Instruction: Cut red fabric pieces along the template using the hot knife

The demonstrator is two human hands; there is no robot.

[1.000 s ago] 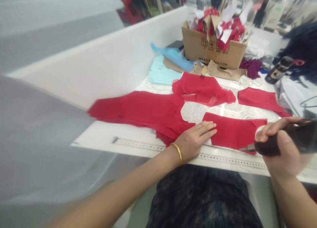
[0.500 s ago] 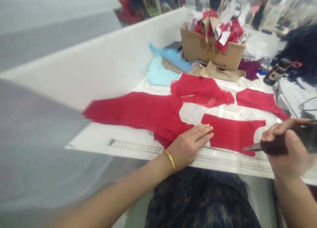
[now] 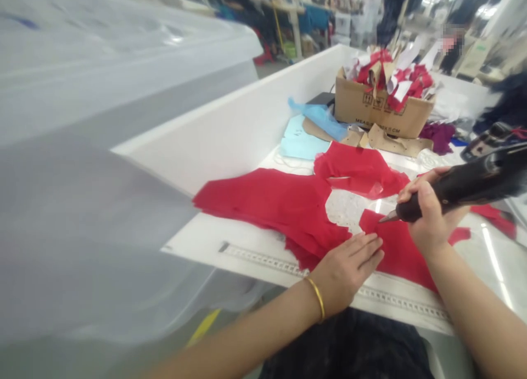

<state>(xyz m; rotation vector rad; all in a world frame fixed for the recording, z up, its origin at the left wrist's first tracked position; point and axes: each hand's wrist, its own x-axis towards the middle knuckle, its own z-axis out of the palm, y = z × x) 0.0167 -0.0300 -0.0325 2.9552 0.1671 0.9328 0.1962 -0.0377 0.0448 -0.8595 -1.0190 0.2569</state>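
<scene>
A small red fabric piece (image 3: 401,255) lies on the table in front of me. My left hand (image 3: 345,266) rests flat at its left end, fingers stretched out. In my right hand (image 3: 432,220) is a black hand-held tool (image 3: 473,179) with a pointed metal tip; what kind of tool it is I cannot make out. Its tip is at the piece's upper left part, just above my left fingertips; whether it touches the cloth I cannot tell. To the left spreads a larger red fabric stack (image 3: 267,203), and behind lies another red fabric piece (image 3: 360,165).
A measuring tape (image 3: 263,259) runs along the table's front edge. At the back stands a cardboard box (image 3: 382,110) heaped with scraps, with light-blue card (image 3: 302,140) and brown paper patterns (image 3: 399,143) before it. A white partition (image 3: 230,126) borders the left side.
The tool in my right hand has moved from the small piece's lower right corner to its upper left part. My left hand stays on the piece's left end. The camera view has shifted.
</scene>
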